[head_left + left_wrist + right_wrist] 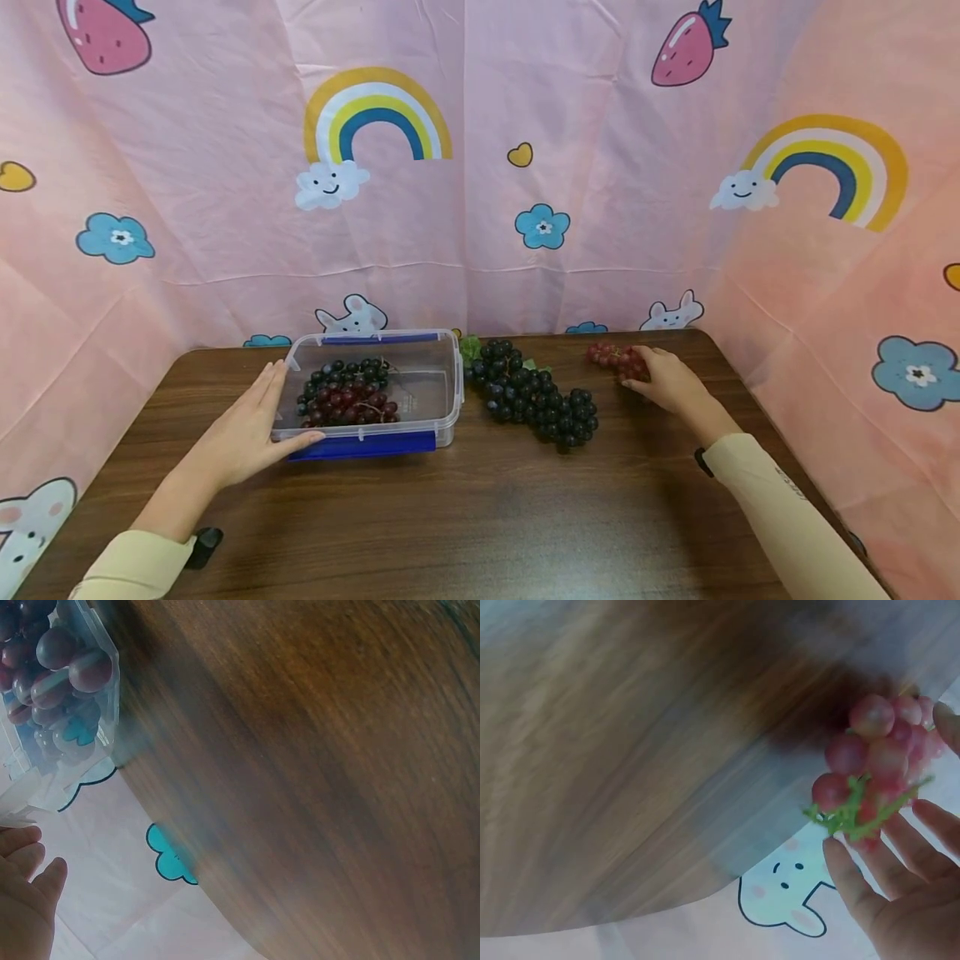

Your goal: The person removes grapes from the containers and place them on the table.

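Head view. Clear box [431, 387] stands on the tabletop [465, 517], left of centre, its top uncovered, blue clip [360, 447] along the near side. Inside, dark grapes [330, 375] behind, maroon grapes [341, 408] in front. Black grapes [525, 392] lie just right of the box. Left hand [236, 433] at the box's near left corner: fingers straight along the side, thumb over the near rim, gripping nothing. Right hand [667, 383] holds the red bunch [611, 357] by its right end, near the far right of the tabletop. Cannot tell whether the bunch is lifted.

Left wrist view. Fingertips [54, 874] beside the box corner; exact contact unclear. Grapes show through the clear wall. A light flat hand seems enough to steady the box; a hard push could slide it.

Right wrist view. Thumb on one side of the red bunch, fingers on the other, in a loose grip; green stem [847, 817] faces the camera. Judgement on the step, gripping the bunch: spread the hold over several grapes, squeeze lightly, keep the stem clear of the fingers. Held at one end, the loose end may sag; a hold nearer the middle should balance better.
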`<state>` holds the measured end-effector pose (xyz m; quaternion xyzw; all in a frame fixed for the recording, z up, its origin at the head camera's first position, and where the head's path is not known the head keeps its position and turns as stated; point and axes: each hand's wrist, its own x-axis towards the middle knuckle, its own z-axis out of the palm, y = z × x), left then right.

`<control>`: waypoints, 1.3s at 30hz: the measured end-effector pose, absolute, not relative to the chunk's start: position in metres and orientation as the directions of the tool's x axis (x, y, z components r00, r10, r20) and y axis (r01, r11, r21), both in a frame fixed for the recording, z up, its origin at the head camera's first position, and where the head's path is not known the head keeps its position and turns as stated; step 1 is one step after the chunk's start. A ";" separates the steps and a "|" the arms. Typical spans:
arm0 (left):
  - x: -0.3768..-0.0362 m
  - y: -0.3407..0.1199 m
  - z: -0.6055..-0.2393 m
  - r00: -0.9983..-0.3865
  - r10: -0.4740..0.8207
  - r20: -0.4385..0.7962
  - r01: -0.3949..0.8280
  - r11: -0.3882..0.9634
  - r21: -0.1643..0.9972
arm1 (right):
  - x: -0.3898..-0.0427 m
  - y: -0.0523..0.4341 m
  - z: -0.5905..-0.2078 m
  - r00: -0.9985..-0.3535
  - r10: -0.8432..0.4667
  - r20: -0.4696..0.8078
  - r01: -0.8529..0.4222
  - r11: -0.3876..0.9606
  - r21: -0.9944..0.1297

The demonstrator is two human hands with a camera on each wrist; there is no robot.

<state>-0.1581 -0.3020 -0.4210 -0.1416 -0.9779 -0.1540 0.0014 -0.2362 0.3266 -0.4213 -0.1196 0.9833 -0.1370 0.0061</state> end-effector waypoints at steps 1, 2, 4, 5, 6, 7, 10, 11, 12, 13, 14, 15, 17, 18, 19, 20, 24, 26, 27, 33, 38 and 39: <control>-0.158 -0.302 -0.421 -0.960 0.275 0.045 0.276 0.913 0.300 | -0.234 0.328 -0.421 -0.971 -0.240 0.024 -0.237 0.933 -0.269; -0.158 -0.302 -0.421 -0.960 0.275 0.044 0.275 0.914 0.298 | -0.231 0.328 -0.420 -0.969 -0.245 0.027 -0.244 0.932 -0.267; -0.157 -0.303 -0.421 -0.961 0.272 0.041 0.272 0.915 0.299 | -0.227 0.329 -0.420 -0.966 -0.257 0.034 -0.257 0.932 -0.257; -0.157 -0.303 -0.421 -0.962 0.272 0.039 0.271 0.915 0.299 | -0.224 0.329 -0.420 -0.964 -0.265 0.039 -0.266 0.930 -0.252; -0.157 -0.303 -0.421 -0.962 0.271 0.037 0.269 0.915 0.301 | -0.221 0.329 -0.419 -0.961 -0.271 0.047 -0.274 0.930 -0.245; -0.157 -0.303 -0.421 -0.962 0.270 0.036 0.268 0.915 0.302 | -0.218 0.329 -0.419 -0.959 -0.278 0.058 -0.284 0.929 -0.238; -0.157 -0.303 -0.421 -0.963 0.269 0.034 0.266 0.915 0.303 | -0.209 0.327 -0.418 -0.949 -0.298 0.101 -0.313 0.925 -0.215; -0.157 -0.303 -0.421 -0.962 0.270 0.036 0.268 0.914 0.304 | -0.206 0.327 -0.418 -0.945 -0.305 0.116 -0.324 0.923 -0.209; -0.157 -0.303 -0.421 -0.962 0.270 0.037 0.268 0.914 0.304 | -0.204 0.327 -0.418 -0.941 -0.311 0.131 -0.332 0.921 -0.202; -0.157 -0.303 -0.421 -0.962 0.270 0.039 0.269 0.914 0.304 | -0.201 0.326 -0.417 -0.937 -0.319 0.145 -0.343 0.919 -0.195; -0.157 -0.303 -0.421 -0.962 0.269 0.042 0.269 0.914 0.302 | -0.198 0.326 -0.417 -0.932 -0.326 0.160 -0.353 0.917 -0.188; -0.157 -0.303 -0.421 -0.962 0.270 0.044 0.270 0.914 0.303 | -0.196 0.326 -0.416 -0.926 -0.333 0.175 -0.363 0.913 -0.184; -0.157 -0.304 -0.422 -0.962 0.269 0.046 0.270 0.914 0.302 | -0.190 0.326 -0.415 -0.920 -0.342 0.190 -0.374 0.910 -0.176; -0.158 -0.304 -0.422 -0.962 0.269 0.045 0.269 0.914 0.302 | -0.187 0.326 -0.414 -0.919 -0.343 0.192 -0.376 0.910 -0.172; -0.158 -0.304 -0.422 -0.962 0.269 0.045 0.270 0.915 0.301 | -0.184 0.326 -0.413 -0.918 -0.346 0.195 -0.379 0.909 -0.170; -0.158 -0.304 -0.422 -0.962 0.270 0.044 0.271 0.915 0.299 | -0.181 0.326 -0.412 -0.917 -0.348 0.197 -0.381 0.909 -0.170; -0.158 -0.303 -0.422 -0.962 0.271 0.038 0.270 0.916 0.296 | -0.165 0.323 -0.410 -0.913 -0.359 0.196 -0.393 0.902 -0.179; -0.158 -0.303 -0.423 -0.962 0.269 0.039 0.268 0.917 0.297 | -0.158 0.321 -0.410 -0.908 -0.367 0.204 -0.403 0.898 -0.176; -0.158 -0.303 -0.423 -0.963 0.267 0.038 0.266 0.917 0.298 | -0.155 0.320 -0.410 -0.905 -0.371 0.209 -0.408 0.896 -0.175; -0.161 -0.300 -0.423 -0.961 0.275 0.038 0.273 0.912 0.305 | -0.138 0.317 -0.411 -0.875 -0.398 0.275 -0.448 0.880 -0.155; -0.160 -0.301 -0.423 -0.961 0.273 0.039 0.271 0.912 0.309 | -0.131 0.311 -0.416 -0.801 -0.465 0.377 -0.540 0.832 -0.123; -0.159 -0.302 -0.423 -0.962 0.271 0.040 0.270 0.912 0.309 | -0.130 0.310 -0.417 -0.781 -0.482 0.396 -0.562 0.820 -0.111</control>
